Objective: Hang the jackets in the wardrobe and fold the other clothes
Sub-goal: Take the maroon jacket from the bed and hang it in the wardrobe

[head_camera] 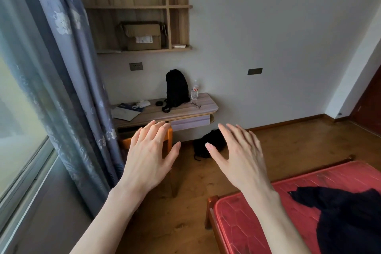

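My left hand [149,154] and my right hand [240,155] are both raised in front of me, palms down, fingers spread, holding nothing. A heap of dark navy clothing [348,216] lies crumpled on the red bed surface [257,222] at the lower right, below and to the right of my right hand. Another dark bundle [201,147] lies on the wooden floor under the desk, partly hidden behind my right hand; I cannot tell if it is a garment or a bag. No wardrobe is in view.
A wooden desk [185,112] against the wall carries a black backpack [177,88], a water bottle [194,89], glasses and papers. An orange chair [169,140] stands before it. A wall shelf holds a cardboard box [142,36]. Curtain and window are at left.
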A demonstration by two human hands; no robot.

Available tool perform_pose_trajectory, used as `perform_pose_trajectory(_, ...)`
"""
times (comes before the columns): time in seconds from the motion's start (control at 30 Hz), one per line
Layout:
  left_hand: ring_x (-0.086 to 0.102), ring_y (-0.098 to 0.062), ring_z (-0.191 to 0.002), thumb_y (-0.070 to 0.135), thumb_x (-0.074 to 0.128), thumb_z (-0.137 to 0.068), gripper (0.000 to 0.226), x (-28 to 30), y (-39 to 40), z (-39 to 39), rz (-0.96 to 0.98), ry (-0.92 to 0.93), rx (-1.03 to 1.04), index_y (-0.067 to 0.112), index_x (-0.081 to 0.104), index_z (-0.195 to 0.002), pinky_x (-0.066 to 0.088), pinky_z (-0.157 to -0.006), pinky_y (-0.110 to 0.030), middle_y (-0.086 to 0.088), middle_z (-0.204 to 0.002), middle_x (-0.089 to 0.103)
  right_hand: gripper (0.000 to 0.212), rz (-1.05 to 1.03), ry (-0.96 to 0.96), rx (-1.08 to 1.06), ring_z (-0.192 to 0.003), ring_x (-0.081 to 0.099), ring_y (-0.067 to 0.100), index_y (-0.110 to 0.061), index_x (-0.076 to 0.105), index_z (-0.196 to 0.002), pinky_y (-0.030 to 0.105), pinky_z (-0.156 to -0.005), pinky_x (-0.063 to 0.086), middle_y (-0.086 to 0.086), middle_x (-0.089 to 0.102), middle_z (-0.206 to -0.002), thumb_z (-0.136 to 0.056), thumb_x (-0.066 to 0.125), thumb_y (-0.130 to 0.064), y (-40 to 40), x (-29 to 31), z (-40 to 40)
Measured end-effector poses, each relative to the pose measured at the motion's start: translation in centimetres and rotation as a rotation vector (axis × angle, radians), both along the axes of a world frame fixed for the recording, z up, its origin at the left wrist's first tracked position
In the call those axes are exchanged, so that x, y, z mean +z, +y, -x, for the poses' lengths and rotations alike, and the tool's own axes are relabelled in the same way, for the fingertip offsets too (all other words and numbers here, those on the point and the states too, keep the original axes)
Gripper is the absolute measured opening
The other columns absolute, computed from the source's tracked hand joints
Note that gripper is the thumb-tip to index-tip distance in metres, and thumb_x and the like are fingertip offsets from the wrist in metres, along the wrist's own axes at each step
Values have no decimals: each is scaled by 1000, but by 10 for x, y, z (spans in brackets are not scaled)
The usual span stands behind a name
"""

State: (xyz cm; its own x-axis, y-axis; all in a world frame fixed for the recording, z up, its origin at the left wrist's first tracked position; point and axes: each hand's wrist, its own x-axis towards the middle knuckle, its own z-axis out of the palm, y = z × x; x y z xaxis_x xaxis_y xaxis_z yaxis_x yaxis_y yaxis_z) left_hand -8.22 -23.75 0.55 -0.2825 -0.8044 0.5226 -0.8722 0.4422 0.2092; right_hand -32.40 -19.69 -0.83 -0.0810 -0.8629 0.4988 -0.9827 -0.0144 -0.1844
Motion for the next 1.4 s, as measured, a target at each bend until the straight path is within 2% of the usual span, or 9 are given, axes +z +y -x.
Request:
perform_pose_trajectory(0.3, 45, -23, -145, 63, 42, -99, 63, -19, -111, 6, -10, -23, -23, 24, 51, -148, 28, -120, -43, 1, -147, 58, 72, -27, 24, -25, -143, 46, 22, -24, 46, -152, 47, -120, 33, 0, 54, -151, -100, 32, -72, -113, -15, 2)
perform_pose_trajectory(0.5, 46, -24, -144, 57, 49, -101, 57, -27, -221, 3, -10, -17, -85, 21, 55, -145, 33, -120, -46, -1, -146, 59, 73, -38, 48, -102, -139, 51, 25, -23, 48, -151, 50, -118, 37, 1, 57, -148, -100, 33, -72, -211, -22, -1)
perform_pose_trajectory(0.83, 47, -24, -142, 60, 42, -100, 59, -22, -400, 1, -8, -3, -208, 20, 58, -141, 37, -117, -47, 0, -142, 61, 70, -49, 62, -244, -131, 56, 23, -23, 51, -147, 47, -115, 39, -2, 60, -141, -100, 30, -71, -351, -17, -9)
perform_pose_trajectory(1.13, 56, -27, -131, 57, 44, -100, 57, -39, -505, 63, -27, -6, -360, 17, 59, -138, 44, -112, -49, -3, -133, 65, 71, -118, 65, -408, -140, 50, 22, -26, 48, -151, 47, -120, 35, -1, 57, -149, -102, 26, -72, -420, -22, 41)
perform_pose_trajectory(1.4, 61, -27, -118, 58, 40, -99, 56, -50, -599, 161, -2, -73, -495, 18, 60, -133, 48, -104, -47, -1, -127, 66, 69, -114, 11, -535, -139, 52, 22, -26, 53, -148, 48, -118, 38, 0, 58, -148, -102, 29, -71, -487, -37, 121)
